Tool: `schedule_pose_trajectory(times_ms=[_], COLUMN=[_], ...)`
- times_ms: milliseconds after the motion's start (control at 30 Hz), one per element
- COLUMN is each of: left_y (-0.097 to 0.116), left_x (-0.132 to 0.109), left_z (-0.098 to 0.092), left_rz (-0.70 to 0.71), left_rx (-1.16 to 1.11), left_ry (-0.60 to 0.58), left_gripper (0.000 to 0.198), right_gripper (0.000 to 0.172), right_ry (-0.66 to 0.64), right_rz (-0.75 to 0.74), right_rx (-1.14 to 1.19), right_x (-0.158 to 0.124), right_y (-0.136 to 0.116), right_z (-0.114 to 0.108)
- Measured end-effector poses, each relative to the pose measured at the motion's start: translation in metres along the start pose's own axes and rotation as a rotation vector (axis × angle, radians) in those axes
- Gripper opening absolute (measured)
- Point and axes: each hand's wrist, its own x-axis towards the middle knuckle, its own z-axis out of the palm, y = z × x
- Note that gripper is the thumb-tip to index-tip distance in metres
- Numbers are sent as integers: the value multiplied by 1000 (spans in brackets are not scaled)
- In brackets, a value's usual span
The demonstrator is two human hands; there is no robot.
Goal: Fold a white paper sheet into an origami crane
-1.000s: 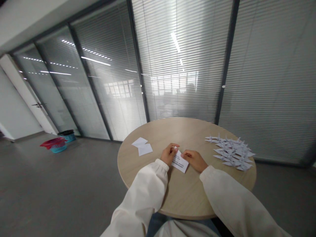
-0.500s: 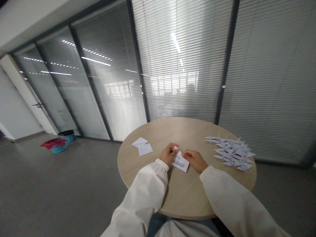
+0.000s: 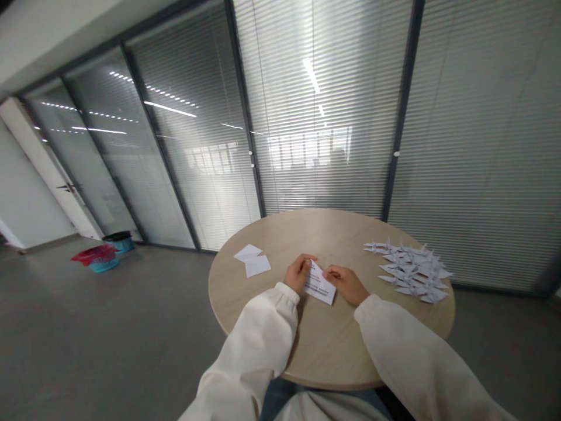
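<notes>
Printed white paper slip [image 3: 319, 285] has tilted slightly, its upper end lifted, near the middle of the tabletop. Left hand [image 3: 299, 275] pinches its top corner; right hand [image 3: 346, 283] touches its right side, grip unclear. Two white paper squares [image 3: 252, 261] lie left on the round wooden table [image 3: 333, 351], folded paper cranes [image 3: 409, 272] piled right.

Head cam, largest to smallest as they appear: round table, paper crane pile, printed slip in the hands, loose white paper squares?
1. Round wooden table
2. Pile of paper cranes
3. Printed paper slip and loose white paper squares: they look alike in size, and the slip is nearer the camera, so unranked.
</notes>
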Motion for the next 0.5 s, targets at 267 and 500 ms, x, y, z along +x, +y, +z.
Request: schedule_pose_trajectory(times_ms=[267, 500], left_y=[3, -7], left_x=[2, 4], left_z=[2, 1], left_rz=[-44, -54], left_rx=[-22, 15], left_ry=[15, 58], left_gripper=[37, 32], right_gripper=[28, 28], right_ry=[2, -19], right_rz=[7, 1], right_rx=[-15, 9], right_x=[0, 0], right_y=[0, 1], right_z=[0, 1])
